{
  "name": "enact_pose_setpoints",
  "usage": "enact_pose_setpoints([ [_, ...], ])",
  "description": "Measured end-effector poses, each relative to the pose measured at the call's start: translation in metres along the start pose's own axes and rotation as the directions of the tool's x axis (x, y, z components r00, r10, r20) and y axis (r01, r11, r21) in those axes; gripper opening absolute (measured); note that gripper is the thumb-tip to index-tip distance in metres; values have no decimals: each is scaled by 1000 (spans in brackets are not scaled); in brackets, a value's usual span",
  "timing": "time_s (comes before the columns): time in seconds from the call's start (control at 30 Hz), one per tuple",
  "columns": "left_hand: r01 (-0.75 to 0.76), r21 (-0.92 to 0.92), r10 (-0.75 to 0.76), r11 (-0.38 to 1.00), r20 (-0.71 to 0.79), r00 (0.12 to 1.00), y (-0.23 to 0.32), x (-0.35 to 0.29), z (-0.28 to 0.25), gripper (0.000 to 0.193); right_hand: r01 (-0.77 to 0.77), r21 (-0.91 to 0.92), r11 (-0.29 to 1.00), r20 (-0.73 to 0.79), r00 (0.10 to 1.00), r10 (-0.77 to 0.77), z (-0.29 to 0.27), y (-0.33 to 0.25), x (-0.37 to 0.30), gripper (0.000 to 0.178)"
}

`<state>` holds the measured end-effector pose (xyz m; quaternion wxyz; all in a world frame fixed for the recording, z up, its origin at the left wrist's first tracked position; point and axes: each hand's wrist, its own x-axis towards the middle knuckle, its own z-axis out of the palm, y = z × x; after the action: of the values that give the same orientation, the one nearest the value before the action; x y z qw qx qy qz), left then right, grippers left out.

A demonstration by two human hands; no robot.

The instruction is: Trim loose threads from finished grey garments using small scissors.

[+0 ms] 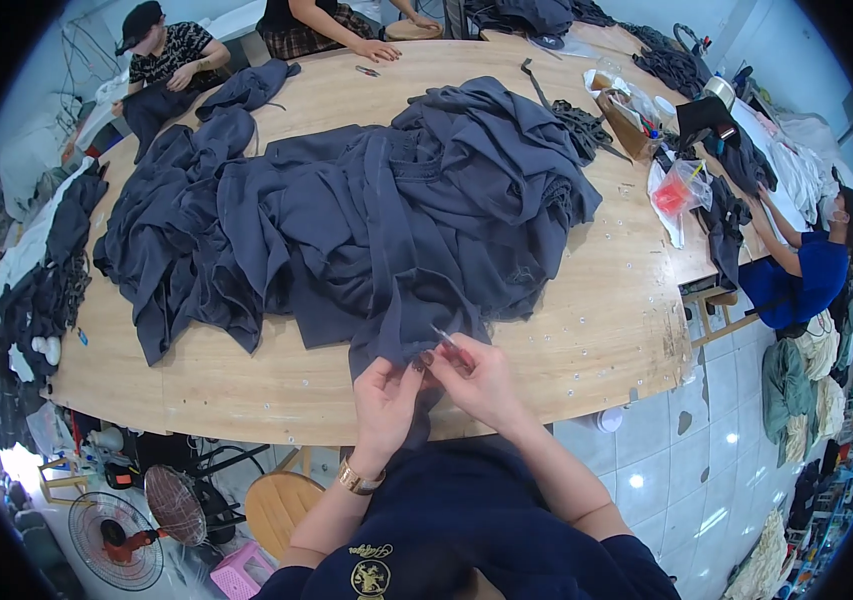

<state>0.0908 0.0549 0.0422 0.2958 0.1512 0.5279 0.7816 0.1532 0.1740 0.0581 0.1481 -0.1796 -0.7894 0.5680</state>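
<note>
My left hand (386, 398) is closed, its fingertips pinching an edge of a dark grey garment (408, 310) near the front of the table. Close beside it, my right hand (478, 378) is closed around small thread snips (443, 335). Their metal tip points up and away, and the fingers hide the rest. Both hands nearly touch at the cloth. From there the garment runs back into a large heap of dark grey garments (326, 200), and a strip of it hangs over the front edge between my wrists.
The pale wooden table (586, 350) curves around in front of me. A small tool (367, 71) lies near its far edge. At right sit a plastic bag with a red drink (681, 190) and dark cloth. Several people work around the table. A stool (281, 505) and fan (114, 540) stand lower left.
</note>
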Motion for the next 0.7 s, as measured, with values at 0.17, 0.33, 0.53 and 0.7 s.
enact_pose_setpoints([
  [0.17,-70,-54,65,996,-95,993,-4,1,-2,23,-96,594,799,-30,989,142,-1,3,10,10],
  [0.33,-98,30,101,995,-80,992,-1,-1,-6,30,146,10,989,84,986,-147,-2,-12,12,39],
  [0.53,-101,-41,94,994,-152,984,-12,-2,-8,36,181,-23,983,-98,978,-182,13,4,7,31],
  [0.7,-199,49,204,979,-167,965,-28,-4,-10,34,165,-182,969,-93,979,-184,13,-2,4,19],
])
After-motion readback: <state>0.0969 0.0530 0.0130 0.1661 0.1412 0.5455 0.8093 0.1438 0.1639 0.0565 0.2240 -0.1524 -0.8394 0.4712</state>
